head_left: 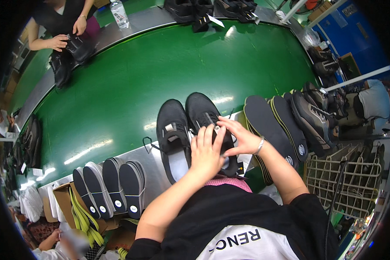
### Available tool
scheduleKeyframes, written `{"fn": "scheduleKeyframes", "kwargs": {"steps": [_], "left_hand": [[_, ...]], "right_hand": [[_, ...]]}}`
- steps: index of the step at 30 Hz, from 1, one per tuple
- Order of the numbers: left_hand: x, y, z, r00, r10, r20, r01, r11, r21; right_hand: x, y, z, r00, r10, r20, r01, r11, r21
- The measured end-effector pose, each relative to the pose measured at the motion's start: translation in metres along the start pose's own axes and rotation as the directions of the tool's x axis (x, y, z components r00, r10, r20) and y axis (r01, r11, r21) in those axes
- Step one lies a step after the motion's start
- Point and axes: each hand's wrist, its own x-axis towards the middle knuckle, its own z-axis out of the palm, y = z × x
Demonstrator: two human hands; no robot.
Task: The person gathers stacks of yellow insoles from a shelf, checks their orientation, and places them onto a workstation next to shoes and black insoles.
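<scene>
A pair of black lace-up shoes stands side by side in front of me, toes pointing away. Both my hands are at the right black shoe point(201, 105). My left hand point(206, 151) lies over its opening, fingers bent onto the tongue and laces. From the right, my right hand point(242, 137) grips the collar and lace area, with the thumb at the opening. A small pale piece shows between the fingertips. The left black shoe point(172, 115) stands untouched, a pale insole visible inside and its lace trailing left. My hands hide most of the right shoe's opening.
Bundled black insoles point(132, 186) stand at the left, beside a cardboard box point(66, 189) of yellow-green strips. More insoles point(264, 117) and grey shoes point(310, 117) lie right, above a wire basket point(342, 182). Across the green belt point(117, 91), another person's hands point(58, 42) handle black shoes.
</scene>
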Motion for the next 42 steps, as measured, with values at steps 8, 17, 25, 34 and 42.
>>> {"fn": "scheduleKeyframes", "kwargs": {"steps": [8, 17, 25, 34, 42], "left_hand": [[0.031, -0.037, 0.016, 0.938, -0.321, 0.130, 0.323, 0.676, -0.662], [0.041, -0.051, 0.037, 0.772, -0.493, 0.402, 0.534, 0.158, -0.831], [0.042, -0.053, 0.032, 0.755, -0.484, 0.442, 0.581, 0.182, -0.793], [0.043, -0.052, 0.033, 0.760, -0.477, 0.442, 0.570, 0.164, -0.805], [0.043, -0.053, 0.033, 0.761, -0.486, 0.430, 0.563, 0.164, -0.810]], "right_hand": [[0.001, 0.032, 0.041, 0.917, 0.165, -0.363, -0.091, 0.973, 0.211], [0.027, 0.031, 0.032, 0.849, 0.527, -0.051, -0.256, 0.494, 0.831], [0.029, 0.036, 0.032, 0.845, 0.533, 0.024, -0.318, 0.467, 0.825], [0.027, 0.035, 0.023, 0.853, 0.517, 0.069, -0.353, 0.476, 0.806], [0.029, 0.029, 0.017, 0.854, 0.512, 0.095, -0.394, 0.516, 0.760]]}}
